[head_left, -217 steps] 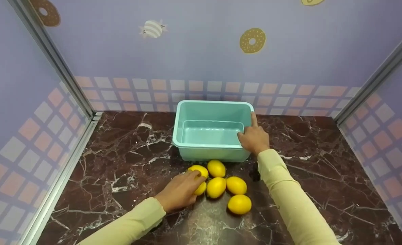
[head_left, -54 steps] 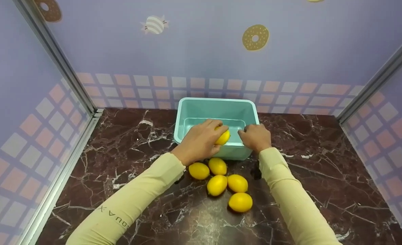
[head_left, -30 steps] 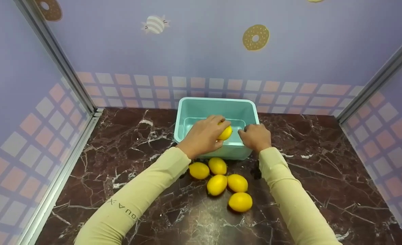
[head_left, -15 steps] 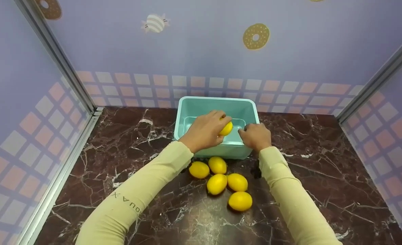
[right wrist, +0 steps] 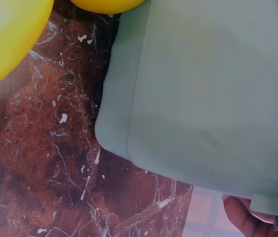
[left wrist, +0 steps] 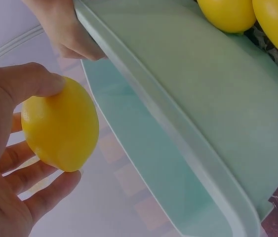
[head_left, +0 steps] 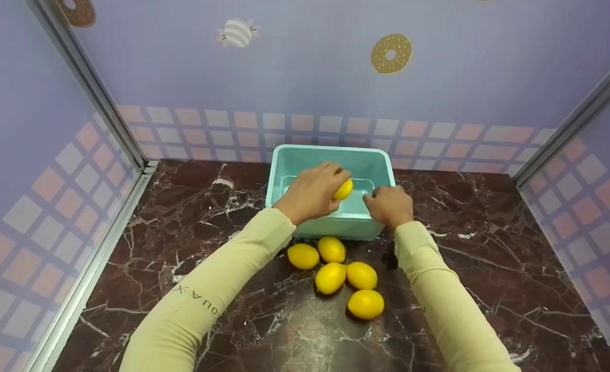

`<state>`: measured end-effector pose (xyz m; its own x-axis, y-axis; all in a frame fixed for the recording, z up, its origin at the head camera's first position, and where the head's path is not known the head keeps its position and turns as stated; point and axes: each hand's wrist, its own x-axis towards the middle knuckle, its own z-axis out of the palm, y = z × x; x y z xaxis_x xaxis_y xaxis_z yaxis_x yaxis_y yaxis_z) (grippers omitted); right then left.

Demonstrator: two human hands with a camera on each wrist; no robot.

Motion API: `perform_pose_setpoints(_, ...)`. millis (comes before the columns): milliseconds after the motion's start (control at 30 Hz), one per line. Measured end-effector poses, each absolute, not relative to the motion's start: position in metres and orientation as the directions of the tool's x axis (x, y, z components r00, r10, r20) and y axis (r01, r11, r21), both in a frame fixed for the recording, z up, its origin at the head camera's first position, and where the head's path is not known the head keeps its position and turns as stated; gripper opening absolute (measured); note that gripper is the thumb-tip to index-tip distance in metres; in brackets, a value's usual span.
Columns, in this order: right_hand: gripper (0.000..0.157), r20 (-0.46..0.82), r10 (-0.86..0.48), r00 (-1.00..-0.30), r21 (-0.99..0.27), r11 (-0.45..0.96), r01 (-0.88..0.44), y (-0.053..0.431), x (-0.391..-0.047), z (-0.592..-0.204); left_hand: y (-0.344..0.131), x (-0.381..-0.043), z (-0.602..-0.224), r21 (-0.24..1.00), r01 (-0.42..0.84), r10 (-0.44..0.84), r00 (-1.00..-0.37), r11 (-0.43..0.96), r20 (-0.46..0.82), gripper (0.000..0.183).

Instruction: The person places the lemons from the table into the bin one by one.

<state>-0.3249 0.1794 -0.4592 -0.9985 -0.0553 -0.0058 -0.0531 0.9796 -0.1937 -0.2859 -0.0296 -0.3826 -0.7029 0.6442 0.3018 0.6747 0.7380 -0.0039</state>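
My left hand (head_left: 311,192) holds a yellow lemon (head_left: 344,189) over the opening of a light teal plastic tub (head_left: 335,228). In the left wrist view the thumb presses the top of the lemon (left wrist: 62,126) while the fingers support it from behind and below. My right hand (head_left: 391,205) grips the tub's right rim near the front corner, its fingers curled over the edge. Part of that hand (right wrist: 245,217) shows below the rim in the right wrist view. Several lemons lie close together on the counter in front of the tub, among them a nearest one (head_left: 365,304) and a leftmost one (head_left: 303,256).
The dark red marbled counter (head_left: 181,217) carries the tub near its back edge. A purple wall (head_left: 305,77) with pastel squares and sweets rises behind it. Side panels with metal frame strips (head_left: 90,77) stand left and right.
My left hand has lifted a lemon from the group on the counter and carried it forward over the tub. My right index finger, earlier stretched along the rim, is now curled.
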Motion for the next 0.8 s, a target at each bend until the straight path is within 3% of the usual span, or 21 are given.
perform_pose_setpoints(800, 0.047, -0.029, -0.043, -0.999, -0.214, 0.976, -0.036, 0.177, -0.323, -0.458, -0.031, -0.306, -0.382, 0.002, 0.599, 0.575, -0.77, 0.801, 0.278, 0.039)
